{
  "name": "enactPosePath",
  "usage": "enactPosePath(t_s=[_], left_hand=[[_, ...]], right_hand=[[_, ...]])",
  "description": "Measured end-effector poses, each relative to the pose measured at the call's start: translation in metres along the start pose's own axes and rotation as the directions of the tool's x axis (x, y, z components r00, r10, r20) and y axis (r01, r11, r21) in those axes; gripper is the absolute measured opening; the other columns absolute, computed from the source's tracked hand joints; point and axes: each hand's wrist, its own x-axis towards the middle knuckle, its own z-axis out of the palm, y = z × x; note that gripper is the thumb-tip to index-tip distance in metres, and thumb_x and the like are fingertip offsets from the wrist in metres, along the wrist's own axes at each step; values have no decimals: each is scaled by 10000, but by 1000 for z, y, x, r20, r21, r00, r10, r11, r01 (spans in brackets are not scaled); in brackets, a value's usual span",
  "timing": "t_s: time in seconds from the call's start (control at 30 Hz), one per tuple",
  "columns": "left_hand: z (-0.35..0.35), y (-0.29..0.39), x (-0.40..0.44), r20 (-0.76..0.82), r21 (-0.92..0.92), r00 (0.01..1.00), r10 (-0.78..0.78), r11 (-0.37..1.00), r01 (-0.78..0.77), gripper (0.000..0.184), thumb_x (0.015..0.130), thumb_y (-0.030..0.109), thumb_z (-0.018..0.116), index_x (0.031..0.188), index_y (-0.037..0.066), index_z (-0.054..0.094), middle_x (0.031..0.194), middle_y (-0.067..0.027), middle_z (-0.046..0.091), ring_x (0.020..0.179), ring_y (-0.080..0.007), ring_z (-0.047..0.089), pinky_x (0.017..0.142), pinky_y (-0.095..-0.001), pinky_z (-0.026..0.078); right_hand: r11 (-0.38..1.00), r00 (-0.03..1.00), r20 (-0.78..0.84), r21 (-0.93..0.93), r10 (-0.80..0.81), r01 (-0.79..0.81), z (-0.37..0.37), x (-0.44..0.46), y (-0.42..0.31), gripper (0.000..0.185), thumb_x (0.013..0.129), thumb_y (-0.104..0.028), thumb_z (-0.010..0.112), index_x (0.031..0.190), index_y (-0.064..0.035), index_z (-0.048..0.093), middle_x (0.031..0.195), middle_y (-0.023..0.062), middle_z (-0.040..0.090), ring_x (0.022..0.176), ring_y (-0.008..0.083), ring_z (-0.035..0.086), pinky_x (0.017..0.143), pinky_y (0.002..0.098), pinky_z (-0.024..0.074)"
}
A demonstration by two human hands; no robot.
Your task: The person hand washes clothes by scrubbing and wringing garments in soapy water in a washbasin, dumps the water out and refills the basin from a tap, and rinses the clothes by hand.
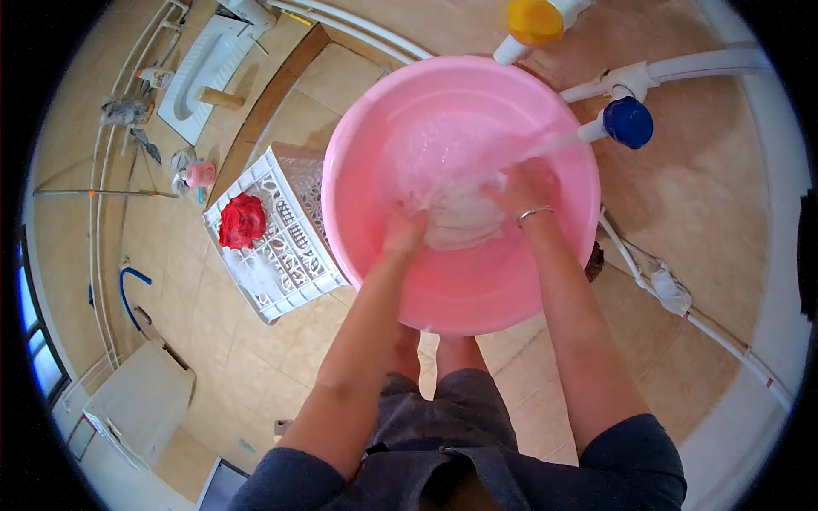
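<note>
A pale, whitish cloth [464,213] lies spread in the water of a large pink basin [460,319]. My left hand [406,226] is at the cloth's left edge, its fingers closed on it and partly blurred by the water. At the right edge, my right hand [523,192] grips the cloth, with a bracelet round the wrist. Water streams into the basin from a tap with a blue handle [628,123], just beyond my right hand.
A second tap with a yellow handle [535,21] juts over the basin's far rim. Left of the basin, a white plastic crate [281,289] bears a bunched red cloth [243,221]. Farther left are a squat toilet [200,77] and a pink bottle [200,174]. Pipes run along the right wall.
</note>
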Motion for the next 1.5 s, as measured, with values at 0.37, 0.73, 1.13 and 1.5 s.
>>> enactPosePath(t_s=[0.37,0.73,1.13,1.5], left_hand=[[-14,93,-19,480,141,809,-339,940,310,429,740,333,512,1060,49,494,955,-136,544,897,-205,520,759,-327,416],[3,143,-86,690,-700,671,273,15,714,395,791,394,414,1051,103,477,985,-97,540,865,-244,544,722,-407,463],[-9,174,-94,785,-603,527,326,596,530,109,782,179,454,808,104,528,726,-19,529,640,-112,521,524,-249,444],[2,152,-114,363,-687,929,-74,653,320,334,818,290,444,1035,37,463,989,-67,503,877,-147,507,716,-303,441]], right_hand=[[553,822,-81,703,-564,448,-77,-81,-45,454,508,-135,688,907,-53,487,929,116,502,849,266,498,728,364,393],[594,579,-255,22,-774,804,-195,-74,-41,348,604,-185,623,930,-187,502,1097,60,453,1009,224,427,813,401,342],[305,278,-632,69,-723,950,-153,-91,-58,143,532,-200,607,637,-158,519,819,2,515,905,245,484,765,422,396],[54,977,33,997,211,-46,-101,-74,-56,133,700,-148,529,782,-49,498,874,129,532,809,245,517,754,351,401]])
